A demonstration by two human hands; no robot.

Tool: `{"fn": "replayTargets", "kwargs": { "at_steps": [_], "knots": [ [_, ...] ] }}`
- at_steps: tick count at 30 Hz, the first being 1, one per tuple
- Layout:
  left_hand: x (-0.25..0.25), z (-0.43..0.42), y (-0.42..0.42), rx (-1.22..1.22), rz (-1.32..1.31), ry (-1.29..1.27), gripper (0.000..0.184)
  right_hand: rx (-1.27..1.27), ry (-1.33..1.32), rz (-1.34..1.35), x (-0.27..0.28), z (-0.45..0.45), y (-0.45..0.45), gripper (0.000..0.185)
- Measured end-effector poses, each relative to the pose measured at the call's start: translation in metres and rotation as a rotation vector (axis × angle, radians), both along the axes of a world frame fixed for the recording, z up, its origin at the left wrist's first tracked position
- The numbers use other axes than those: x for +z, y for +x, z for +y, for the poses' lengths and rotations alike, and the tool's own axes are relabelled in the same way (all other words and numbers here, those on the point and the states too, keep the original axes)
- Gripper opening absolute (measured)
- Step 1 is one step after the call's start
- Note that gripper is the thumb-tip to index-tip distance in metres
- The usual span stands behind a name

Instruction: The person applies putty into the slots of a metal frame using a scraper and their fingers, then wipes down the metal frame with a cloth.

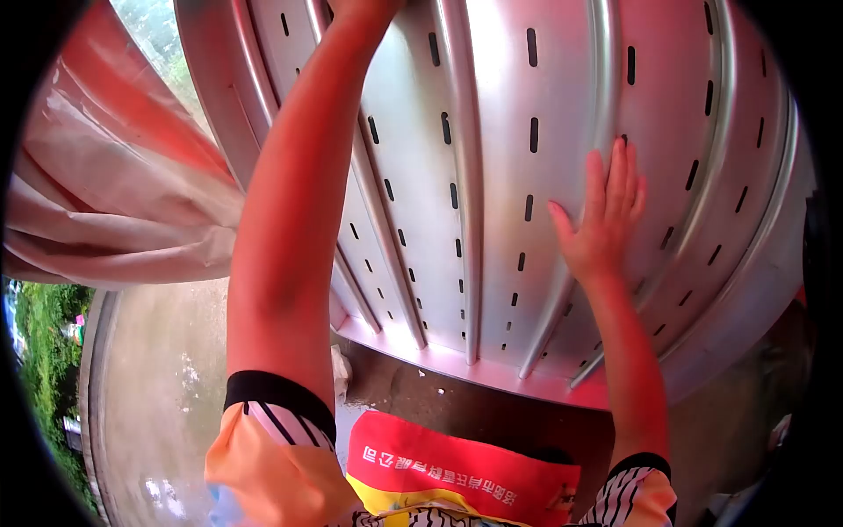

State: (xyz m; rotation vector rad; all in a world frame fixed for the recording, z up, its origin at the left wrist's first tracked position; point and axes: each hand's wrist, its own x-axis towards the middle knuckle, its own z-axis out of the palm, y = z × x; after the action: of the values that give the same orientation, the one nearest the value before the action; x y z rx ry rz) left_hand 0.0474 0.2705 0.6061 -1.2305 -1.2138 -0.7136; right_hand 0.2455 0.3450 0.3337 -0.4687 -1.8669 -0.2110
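A large metal panel (500, 176) with rows of dark slots and raised ribs fills the middle and right of the head view. My right hand (606, 211) lies on the panel beside a rib, its fingers stretched upward and nothing held. My left arm reaches up across the panel's left part. Only the edge of my left hand (364, 7) shows at the top edge of the view; its fingers are cut off, so what it touches is hidden.
A pinkish sheet (123, 193) hangs in folds at the left. Below it lies a pale concrete floor (158, 378) with green plants (48, 351) beyond. A red and yellow apron (457, 465) with printed characters is at the bottom, near my body.
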Motion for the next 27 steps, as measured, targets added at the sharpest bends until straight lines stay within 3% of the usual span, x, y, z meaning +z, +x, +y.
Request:
{"fn": "replayTargets", "kwargs": {
  "at_steps": [3,4,6,8,12,15,18,22,27],
  "knots": [
    [-0.070,-0.008,-0.019,-0.112,0.086,0.101,0.018,-0.012,0.001,0.005,0.000,0.000,0.000,0.087],
    [-0.104,-0.015,-0.047,0.030,0.084,0.046,0.047,-0.014,0.002,0.008,0.000,0.000,-0.001,0.087],
    [-0.164,-0.036,-0.043,0.020,-0.007,-0.021,0.053,-0.031,0.006,0.011,0.002,-0.002,-0.004,0.087],
    [-0.220,-0.067,-0.029,0.059,-0.020,-0.155,0.044,-0.052,0.019,0.015,0.003,-0.003,-0.006,0.087],
    [-0.309,-0.142,-0.014,0.005,0.009,-0.680,0.036,-0.083,0.033,-0.009,0.004,-0.008,-0.005,0.088],
    [-0.337,-0.162,-0.015,-0.055,-0.019,-0.757,0.033,-0.089,0.036,-0.020,0.005,-0.010,-0.003,0.088],
    [-0.319,-0.150,-0.012,-0.057,-0.072,-0.656,0.036,-0.101,0.035,-0.029,0.004,-0.011,-0.003,0.088],
    [-0.249,-0.111,-0.020,-0.041,-0.041,-0.439,0.034,-0.108,0.048,-0.012,0.001,-0.008,-0.007,0.087],
    [-0.119,-0.047,-0.046,0.050,0.013,0.024,0.027,-0.107,0.051,0.000,-0.003,-0.006,-0.010,0.085]
  ]
}}
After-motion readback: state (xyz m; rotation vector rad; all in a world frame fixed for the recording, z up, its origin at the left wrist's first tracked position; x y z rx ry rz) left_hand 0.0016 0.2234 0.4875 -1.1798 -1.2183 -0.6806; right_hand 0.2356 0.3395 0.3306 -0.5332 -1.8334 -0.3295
